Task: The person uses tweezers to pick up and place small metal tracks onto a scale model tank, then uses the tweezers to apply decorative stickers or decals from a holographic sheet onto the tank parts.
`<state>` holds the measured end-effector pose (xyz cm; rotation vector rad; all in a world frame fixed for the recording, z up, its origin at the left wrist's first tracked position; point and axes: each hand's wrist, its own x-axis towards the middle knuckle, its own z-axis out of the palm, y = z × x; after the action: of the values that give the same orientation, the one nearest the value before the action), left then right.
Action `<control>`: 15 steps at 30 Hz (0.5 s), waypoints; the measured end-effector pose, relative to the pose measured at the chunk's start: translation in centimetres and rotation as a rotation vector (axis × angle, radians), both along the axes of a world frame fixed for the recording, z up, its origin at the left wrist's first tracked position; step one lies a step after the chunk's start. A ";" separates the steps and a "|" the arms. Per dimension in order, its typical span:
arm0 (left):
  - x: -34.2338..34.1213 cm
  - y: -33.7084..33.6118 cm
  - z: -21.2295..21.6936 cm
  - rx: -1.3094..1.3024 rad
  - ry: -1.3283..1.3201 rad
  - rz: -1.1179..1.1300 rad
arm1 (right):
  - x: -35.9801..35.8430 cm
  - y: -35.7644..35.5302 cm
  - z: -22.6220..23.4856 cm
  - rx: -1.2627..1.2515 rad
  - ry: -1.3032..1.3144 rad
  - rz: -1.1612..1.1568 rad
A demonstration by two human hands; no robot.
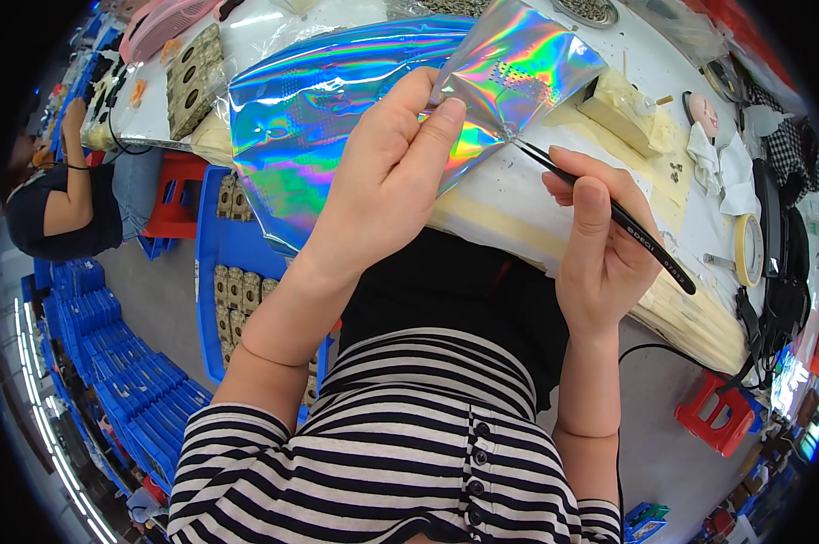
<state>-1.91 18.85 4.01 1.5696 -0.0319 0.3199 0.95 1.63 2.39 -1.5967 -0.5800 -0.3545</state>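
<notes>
Far left: another person [60,204] in a dark top, seated at the table's end, well apart. Below, stacked blue crates [119,381] along the floor, bare grey floor between them and the blue tray [212,299]. In that tray, rows of small tan blocks [237,286], more of them half hidden under the forearm. Higher up, on the white table [509,195], a bagged stack of similar blocks [192,77] near the table edge.

Centre: left hand [387,177] raised, thumb and forefinger pinched on the holographic foil bag [337,109], held above the table edge and spread wide to the left. Right of it, black tweezers [609,213] with tips touching the bag's lower corner, gripped by the right hand [600,245], fingers curled closed around the shaft.

Right: a pale block [623,109] on the table, a tape roll [748,249] near the far edge, possibly cables beyond, too dark to tell. Below, a red stool [718,412] on open floor.
</notes>
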 end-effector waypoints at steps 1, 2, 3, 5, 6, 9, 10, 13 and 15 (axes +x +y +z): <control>0.0 -0.1 0.1 -0.006 0.010 0.004 | 0.0 0.0 0.0 -0.004 0.001 -0.002; -0.1 0.0 0.1 -0.018 0.027 -0.008 | 0.0 0.0 0.0 -0.005 0.002 -0.001; -0.1 0.2 0.0 -0.030 0.043 -0.020 | 0.0 0.0 0.0 -0.006 0.003 0.000; -0.1 0.0 0.2 -0.052 0.060 -0.010 | 0.1 0.0 0.1 -0.008 0.001 0.004; -0.1 -0.4 0.5 -0.063 0.060 0.012 | 0.1 0.0 0.1 -0.009 -0.003 0.008; -0.2 0.1 0.1 -0.014 0.054 0.001 | 0.1 -0.2 0.4 0.000 0.014 0.032; -0.2 0.2 0.0 -0.004 0.051 -0.006 | 0.1 -0.2 0.4 0.005 0.025 0.042; -0.1 0.2 0.0 -0.015 0.042 -0.009 | 0.1 -0.2 0.5 0.018 0.014 0.041; -0.1 0.1 0.1 -0.025 0.042 -0.006 | 0.2 -0.1 0.3 0.024 0.006 0.040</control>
<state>-2.01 18.94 4.13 1.5512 -0.0002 0.2811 1.14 1.56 2.67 -1.5607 -0.6004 -0.3256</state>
